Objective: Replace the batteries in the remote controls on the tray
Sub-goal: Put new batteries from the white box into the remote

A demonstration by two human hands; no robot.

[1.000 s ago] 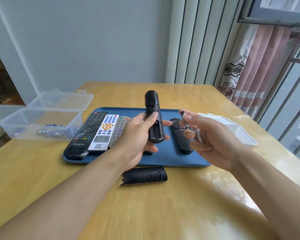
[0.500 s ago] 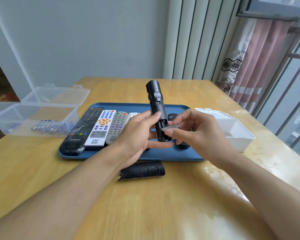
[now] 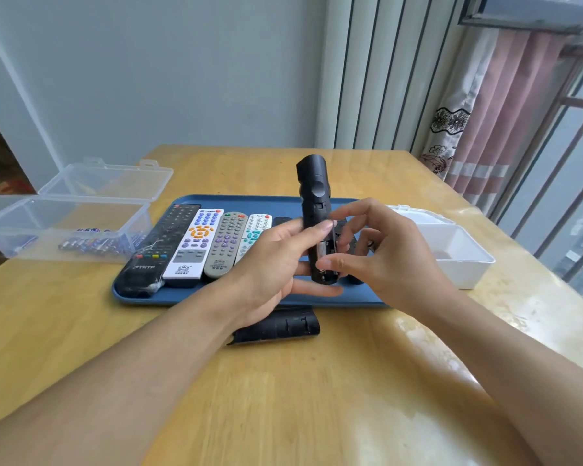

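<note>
My left hand (image 3: pixel 273 264) grips a black remote (image 3: pixel 313 203) upright above the blue tray (image 3: pixel 216 297), its open battery bay facing me. My right hand (image 3: pixel 381 250) is at that bay, thumb pressing on a battery (image 3: pixel 323 247) seated in it. The remote's black battery cover (image 3: pixel 278 326) lies on the table just in front of the tray. On the tray lie a black remote (image 3: pixel 154 250), a white one (image 3: pixel 194 245), a grey one (image 3: pixel 226 243) and a white-and-teal one (image 3: pixel 254 230); another black remote (image 3: pixel 354 245) is mostly hidden behind my right hand.
A clear plastic box (image 3: pixel 24 230) with its lid open holds several batteries (image 3: pixel 91 245) at the left of the tray. A white open box (image 3: pixel 458 250) stands right of the tray. The wooden table (image 3: pixel 283 398) ends at a curtain and window on the right.
My right hand has brought a battery from beside the remote into the open bay and now presses it in. The view has tilted slightly.
</note>
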